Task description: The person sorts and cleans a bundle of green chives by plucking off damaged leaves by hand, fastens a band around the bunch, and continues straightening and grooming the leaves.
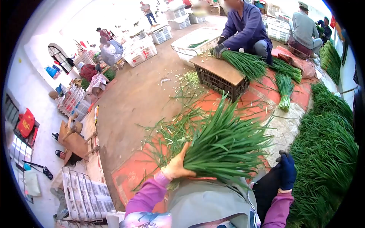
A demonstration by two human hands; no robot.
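My bare left hand (177, 165) is wrapped round the lower part of a big bunch of green chives (224, 142), held over my lap. The long leaves fan out to the right. My right hand (286, 171), in a dark blue glove, is by my right knee, apart from the bunch. Its fingers are curled in, and whether anything is inside them is hidden. Beside it on the right lies a long heap of chives (323, 152). Loose leaves and trimmings (171, 133) are scattered on the red sheet (131, 173) in front of me.
Opposite, a person in blue with gloved hands (219, 50) handles chives on a board (216, 70) over a black crate (218, 83). A tied bunch (284, 91) lies on the sheet. White crates (87, 193) stand at the left; other people sit farther back.
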